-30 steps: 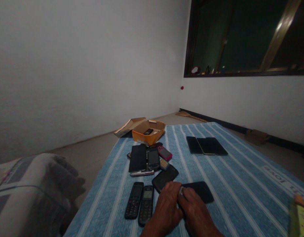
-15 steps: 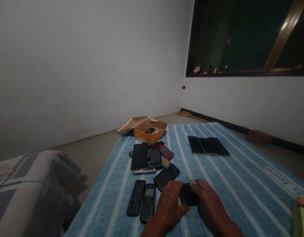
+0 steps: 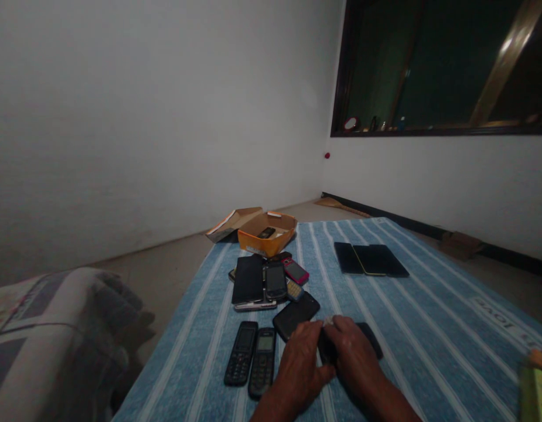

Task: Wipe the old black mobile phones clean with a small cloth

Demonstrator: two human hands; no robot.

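A dark, flat phone (image 3: 371,340) lies on the striped cloth, its middle covered by my hands. My left hand (image 3: 299,357) is closed around its left end, thumb along the near edge. Across its face presses my right hand (image 3: 352,349), fingers bent over a small crumpled white tissue (image 3: 327,321). A black smartphone (image 3: 297,315) rests just beyond my left hand. To the left lie two keypad phones, a black one (image 3: 241,353) and one with a pale screen (image 3: 262,362).
Farther off is a pile of phones with a black flat case (image 3: 248,279) and a pink phone (image 3: 296,271). Behind it stands an open orange box (image 3: 266,243) holding a phone. Dark flat panels (image 3: 371,259) lie at right. A yellow item (image 3: 537,387) sits at the right edge.
My right hand has slid left over the phone with the white tissue, uncovering the phone's right end. My left hand has hardly moved.
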